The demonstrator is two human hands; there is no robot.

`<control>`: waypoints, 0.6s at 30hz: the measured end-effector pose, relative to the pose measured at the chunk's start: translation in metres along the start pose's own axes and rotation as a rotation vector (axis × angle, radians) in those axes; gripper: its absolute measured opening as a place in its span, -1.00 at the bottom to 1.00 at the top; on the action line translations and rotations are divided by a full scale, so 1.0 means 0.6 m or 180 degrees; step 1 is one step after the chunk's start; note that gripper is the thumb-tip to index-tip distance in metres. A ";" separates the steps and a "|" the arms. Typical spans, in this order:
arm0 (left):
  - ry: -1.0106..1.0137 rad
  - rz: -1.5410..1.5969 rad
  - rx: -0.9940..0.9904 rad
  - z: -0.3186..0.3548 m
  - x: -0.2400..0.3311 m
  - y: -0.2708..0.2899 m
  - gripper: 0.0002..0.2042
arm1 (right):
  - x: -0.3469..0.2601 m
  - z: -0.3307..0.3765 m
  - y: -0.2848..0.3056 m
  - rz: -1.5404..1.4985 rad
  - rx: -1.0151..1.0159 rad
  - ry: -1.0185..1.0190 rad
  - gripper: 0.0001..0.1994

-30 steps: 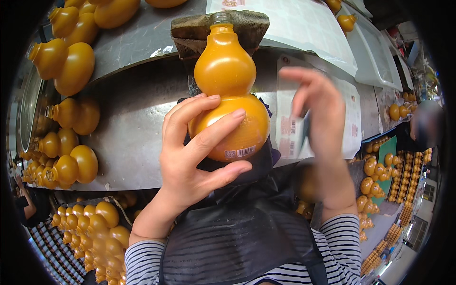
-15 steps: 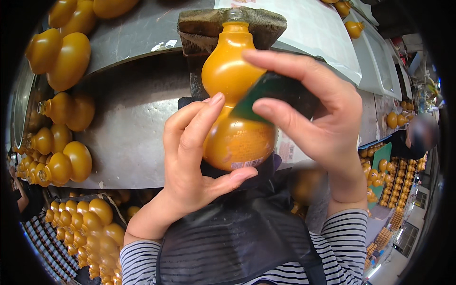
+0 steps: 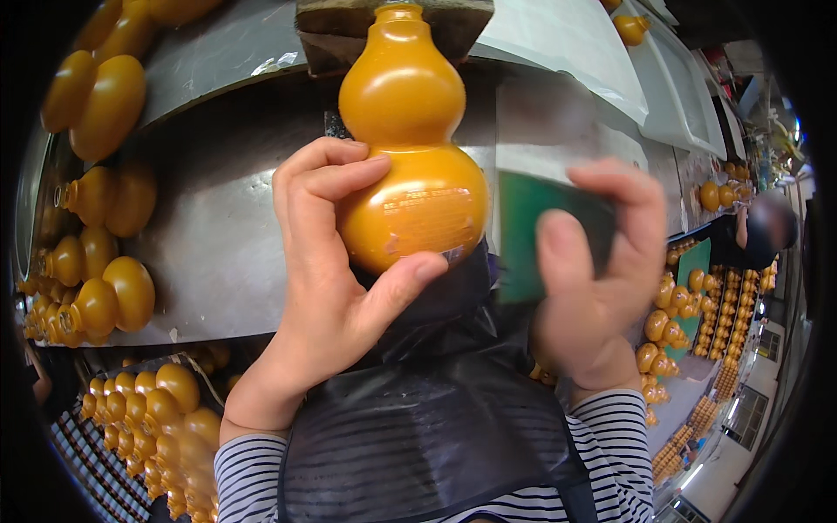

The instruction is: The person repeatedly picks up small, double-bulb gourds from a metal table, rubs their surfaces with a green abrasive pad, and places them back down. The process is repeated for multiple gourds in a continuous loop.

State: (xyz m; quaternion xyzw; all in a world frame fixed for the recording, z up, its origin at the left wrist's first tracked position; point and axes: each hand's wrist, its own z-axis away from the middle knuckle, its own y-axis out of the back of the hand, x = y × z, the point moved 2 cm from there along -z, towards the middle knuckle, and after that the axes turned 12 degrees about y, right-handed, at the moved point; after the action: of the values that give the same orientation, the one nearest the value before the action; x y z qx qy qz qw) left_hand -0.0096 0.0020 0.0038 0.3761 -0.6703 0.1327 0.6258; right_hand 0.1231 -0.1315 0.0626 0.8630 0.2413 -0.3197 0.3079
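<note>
A glossy orange-yellow, gourd-shaped bottle (image 3: 403, 96) lies in front of me with its neck pointing away, against a wooden block (image 3: 327, 39). Fine printed lines cover part of its lower bulb. My left hand (image 3: 323, 235) grips that bulb from the left side, fingers on top near the waist and thumb at the base. To the right of the bottle, apart from it, my right hand (image 3: 602, 270) pinches a flat green pad (image 3: 521, 231) with a dark face. Motion blurs this hand and the pad.
More gourd bottles (image 3: 109, 105) stand along the left of the grey metal bench (image 3: 218, 253). Below left is a crowded group of bottles (image 3: 161, 410). A white tray (image 3: 671, 96) sits at the back right. Farther right, a person (image 3: 750, 235) is near rows of bottles.
My right hand has drawn the green pad off the bottle, rightward and toward me. The bottle appears turned a little, its barcode now mostly out of sight. My left hand keeps its grip.
</note>
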 end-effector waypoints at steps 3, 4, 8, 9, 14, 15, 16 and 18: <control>-0.0031 -0.0163 0.0058 -0.003 0.004 -0.004 -0.37 | 0.008 0.003 -0.014 0.0217 -0.0143 -0.0068 -0.67; -0.0020 -0.0152 0.0054 -0.003 0.004 -0.005 -0.37 | 0.010 0.006 -0.015 0.0316 -0.0254 -0.0058 -0.67; 0.0043 -0.0053 0.0048 0.001 0.000 -0.008 -0.36 | 0.015 0.021 -0.004 -0.0105 0.0023 -0.0503 -0.67; 0.0068 -0.0049 0.0062 0.002 -0.001 -0.007 -0.36 | 0.006 0.018 -0.005 -0.0055 -0.0104 -0.0392 -0.68; 0.0097 -0.0102 0.0024 0.003 -0.001 -0.006 -0.36 | 0.026 0.024 0.006 0.0481 -0.0080 -0.0127 -0.67; 0.0105 -0.0047 0.0039 0.003 -0.002 -0.006 -0.35 | 0.023 0.033 0.002 0.0231 -0.0009 0.0068 -0.66; 0.0115 0.0011 0.0042 0.004 -0.004 -0.007 -0.35 | 0.022 0.039 -0.007 -0.0113 0.0064 0.0317 -0.66; 0.0150 -0.0011 0.0000 0.006 -0.006 -0.008 -0.35 | 0.020 0.048 -0.016 0.0011 0.0053 0.0294 -0.65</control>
State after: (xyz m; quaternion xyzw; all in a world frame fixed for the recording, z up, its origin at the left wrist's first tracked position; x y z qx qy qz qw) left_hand -0.0093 -0.0026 -0.0017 0.3740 -0.6548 0.1404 0.6416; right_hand 0.1134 -0.1420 0.0330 0.8798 0.2511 -0.2810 0.2898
